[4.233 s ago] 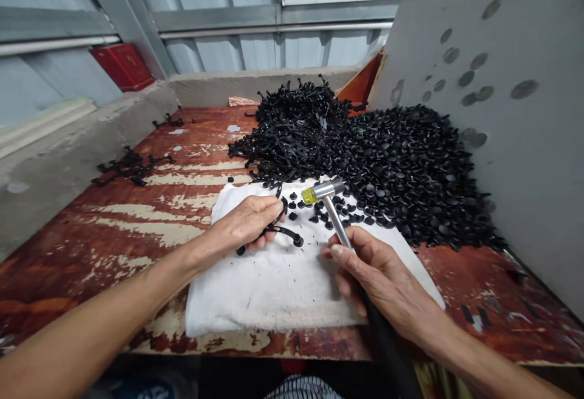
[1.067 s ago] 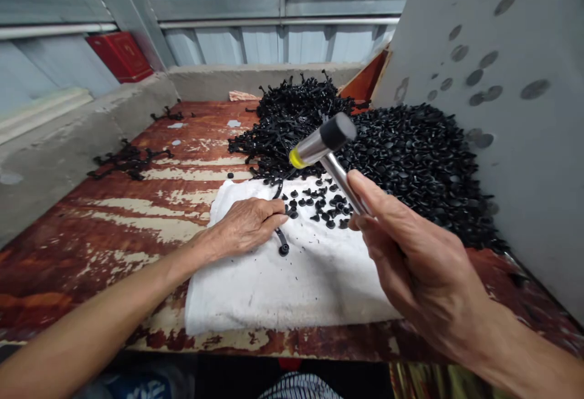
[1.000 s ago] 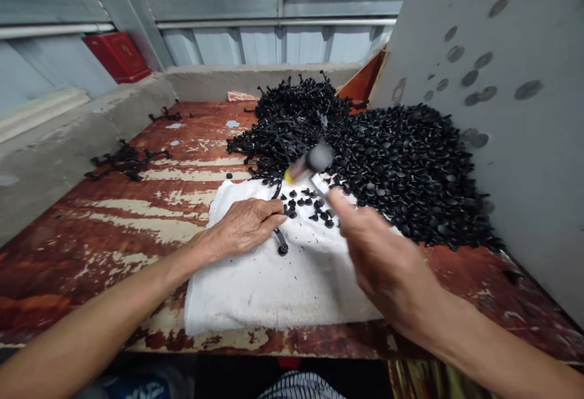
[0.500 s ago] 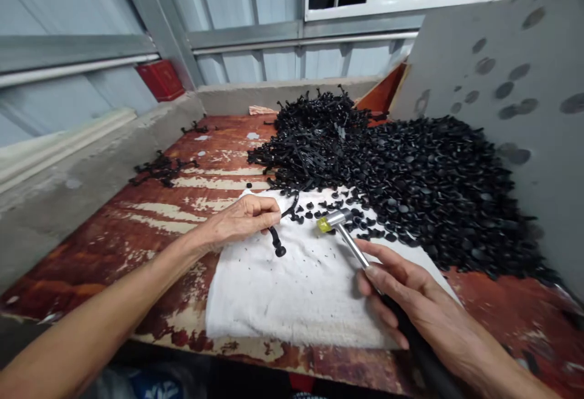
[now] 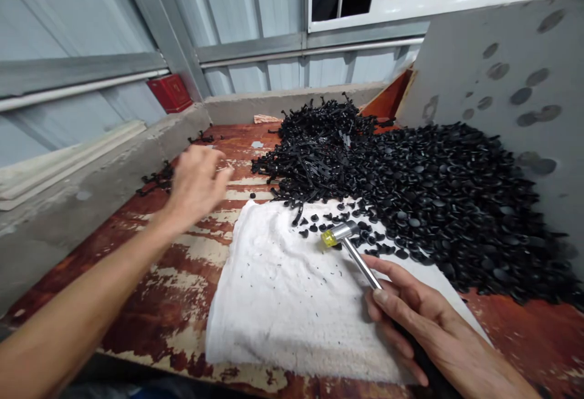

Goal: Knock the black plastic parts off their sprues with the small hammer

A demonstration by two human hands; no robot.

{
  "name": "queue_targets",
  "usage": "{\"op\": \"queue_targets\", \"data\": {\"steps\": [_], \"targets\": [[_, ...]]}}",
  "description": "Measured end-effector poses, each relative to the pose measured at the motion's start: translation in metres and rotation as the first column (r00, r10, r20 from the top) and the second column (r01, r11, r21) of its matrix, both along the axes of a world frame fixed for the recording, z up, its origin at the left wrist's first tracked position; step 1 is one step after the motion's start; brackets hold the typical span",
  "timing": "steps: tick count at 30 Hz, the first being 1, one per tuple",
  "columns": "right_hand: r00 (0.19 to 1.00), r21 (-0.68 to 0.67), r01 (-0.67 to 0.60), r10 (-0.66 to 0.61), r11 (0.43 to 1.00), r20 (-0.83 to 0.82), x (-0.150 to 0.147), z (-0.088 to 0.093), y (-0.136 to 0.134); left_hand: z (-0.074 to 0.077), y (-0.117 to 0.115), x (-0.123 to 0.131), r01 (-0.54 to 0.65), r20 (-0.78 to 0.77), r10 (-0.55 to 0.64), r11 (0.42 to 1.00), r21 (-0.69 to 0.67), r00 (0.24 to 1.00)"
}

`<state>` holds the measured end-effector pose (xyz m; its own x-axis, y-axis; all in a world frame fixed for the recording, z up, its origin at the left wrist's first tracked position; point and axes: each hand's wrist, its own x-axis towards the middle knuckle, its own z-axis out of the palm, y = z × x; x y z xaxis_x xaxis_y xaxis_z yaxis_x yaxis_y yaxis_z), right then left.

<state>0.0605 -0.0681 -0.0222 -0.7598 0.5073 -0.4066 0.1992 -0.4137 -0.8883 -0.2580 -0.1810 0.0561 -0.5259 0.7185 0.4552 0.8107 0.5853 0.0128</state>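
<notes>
My left hand (image 5: 198, 177), smeared by motion, hovers over the left side of the table near a small heap of black runner scraps (image 5: 157, 179). Its thumb and fingers look parted, and nothing shows between them. In my right hand (image 5: 410, 311) is a small hammer (image 5: 360, 262) with a yellow face, a silver head and shaft, and a black grip. The hammer head hangs over the white cloth (image 5: 269, 301). Several small black disc-headed rubber plugs (image 5: 314, 227) lie along the cloth's far edge.
A large pile of loose black plugs (image 5: 447, 192) rises on the right against a grey spotted board (image 5: 511, 83). Behind the cloth is a heap of black strips (image 5: 314, 143). A red box (image 5: 170, 93) stands on the concrete ledge (image 5: 114, 198) at the left.
My left hand has moved left and away from the cloth; the black strip it held no longer shows in it. My right hand keeps the hammer in nearly the same place.
</notes>
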Motion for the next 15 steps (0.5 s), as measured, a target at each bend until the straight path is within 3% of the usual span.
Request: {"op": "queue_targets", "data": {"steps": [3, 4, 6, 9, 15], "targets": [[1.000, 0.008, 0.015, -0.015, 1.000, 0.005, 0.000, -0.002, 0.000, -0.027, 0.034, 0.033, 0.333, 0.171, -0.307, 0.931, -0.152, 0.936], [1.000, 0.010, 0.021, -0.021, 1.000, 0.005, 0.001, -0.002, 0.000, -0.035, 0.047, 0.043, 0.388, 0.209, -0.349, 0.903, -0.187, 0.913], [0.999, 0.008, 0.036, -0.036, 0.999, -0.001, 0.003, -0.002, 0.000, -0.046, 0.068, 0.057, 0.384, 0.240, -0.330, 0.893, -0.234, 0.913], [0.999, -0.017, 0.047, -0.047, 0.999, -0.015, 0.004, 0.000, 0.000, -0.049, 0.088, 0.062, 0.324, 0.280, -0.246, 0.904, -0.279, 0.928], [0.996, -0.022, 0.090, -0.090, 0.996, -0.007, 0.000, 0.004, -0.002, -0.042, 0.095, 0.056, 0.295, 0.312, -0.198, 0.906, -0.305, 0.929]]}}
